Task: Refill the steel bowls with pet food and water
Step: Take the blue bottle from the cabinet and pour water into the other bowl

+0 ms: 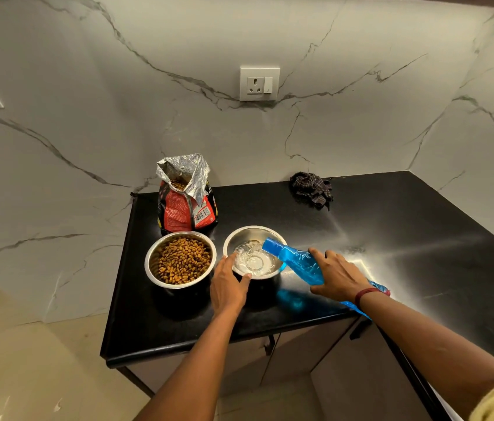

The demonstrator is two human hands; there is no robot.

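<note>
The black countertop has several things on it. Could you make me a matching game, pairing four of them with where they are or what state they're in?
Things:
1. Left round steel bowl
2. Right round steel bowl
3. Red foil-lined pet food bag
4. Dark checked cloth

States or places:
A. Crumpled at the back of the black countertop, near the wall
B. Water being poured in from a blue plastic bottle
C. Standing open behind the bowls
D. Full of brown kibble

Pairs: 1-D, 2-B, 3-C, 4-A
</note>
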